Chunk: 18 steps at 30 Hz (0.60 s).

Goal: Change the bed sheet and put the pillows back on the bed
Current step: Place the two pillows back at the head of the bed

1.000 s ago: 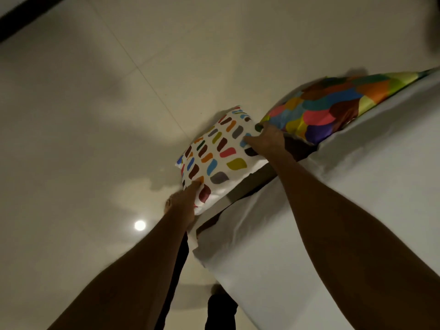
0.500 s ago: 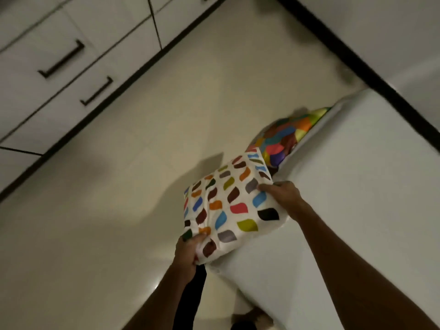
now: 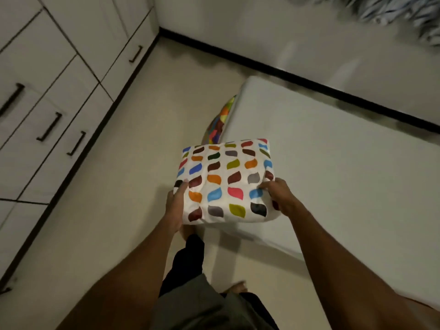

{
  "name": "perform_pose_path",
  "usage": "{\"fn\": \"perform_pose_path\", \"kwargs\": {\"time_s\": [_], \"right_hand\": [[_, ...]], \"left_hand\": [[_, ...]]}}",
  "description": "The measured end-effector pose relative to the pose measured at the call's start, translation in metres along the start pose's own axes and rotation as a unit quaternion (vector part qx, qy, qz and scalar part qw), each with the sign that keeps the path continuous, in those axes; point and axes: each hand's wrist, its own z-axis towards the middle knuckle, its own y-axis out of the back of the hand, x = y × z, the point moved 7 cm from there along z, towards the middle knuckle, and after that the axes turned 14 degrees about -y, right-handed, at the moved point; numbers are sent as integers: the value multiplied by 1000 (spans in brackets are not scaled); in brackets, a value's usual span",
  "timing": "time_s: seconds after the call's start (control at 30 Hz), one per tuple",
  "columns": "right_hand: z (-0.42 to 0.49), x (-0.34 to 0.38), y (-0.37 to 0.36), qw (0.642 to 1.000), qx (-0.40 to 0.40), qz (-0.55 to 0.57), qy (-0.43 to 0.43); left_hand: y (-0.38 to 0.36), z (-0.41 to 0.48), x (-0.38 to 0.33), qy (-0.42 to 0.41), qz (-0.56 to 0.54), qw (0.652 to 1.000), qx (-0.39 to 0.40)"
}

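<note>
Both hands hold the white patterned pillow [image 3: 226, 182] over the bed's [image 3: 333, 175] near left edge: left hand [image 3: 175, 206] gripping its left side, right hand [image 3: 279, 197] its right. Farther off, a multicoloured pillow [image 3: 217, 128] sits on the floor against the bed's left side.

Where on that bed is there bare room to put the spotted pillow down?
The white mattress is bare from the spotted pillow to the dark skirting. Its left edge is crowded: the multicoloured pillow lies beside it.
</note>
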Motion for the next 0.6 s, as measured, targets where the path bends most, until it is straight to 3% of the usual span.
{"fn": "perform_pose_path", "kwargs": {"time_s": [0.13,0.3,0.6], "right_hand": [[-50,-89,60,996,-18,89,10],[-112,-198,152,975,-62,208,40],[-197,-355,297,903,-153,399,40]], "left_hand": [[-45,-97,-10,-95,104,990,20],[-110,-186,9,-156,180,965,108],[-286,-299,64,-189,308,894,265]]}}
